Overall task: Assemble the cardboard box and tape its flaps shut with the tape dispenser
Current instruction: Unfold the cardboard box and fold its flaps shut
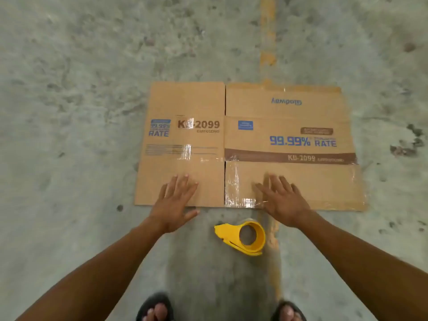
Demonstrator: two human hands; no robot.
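On the concrete floor (92, 112), the cardboard box (249, 144) lies fully flattened in front of us, printed side up, with old clear tape (234, 184) clinging to its near flaps. Our left hand (174, 202) reaches over the box's near edge on its left panel, fingers straight and spread, holding nothing; whether the palm presses the card or hovers just above it we cannot tell. Our right hand (283, 200) does the same on the right panel, just beside the shiny taped patch, fingers spread wide and empty. Just short of the box's near edge, between our two forearms, the yellow tape dispenser (243, 236) rests on the floor, untouched. Nearer still from the box, our sandalled feet (157, 308) show at the bottom of the view, and a worn yellow painted line (267, 42) runs away beyond the box's far edge. We judge the task to be at its very start: nothing is erected, no flap is folded, no fresh tape is laid. Left to do, as we read it, are opening the flat into a tube, folding the flaps, then taking up the dispenser to seal them.
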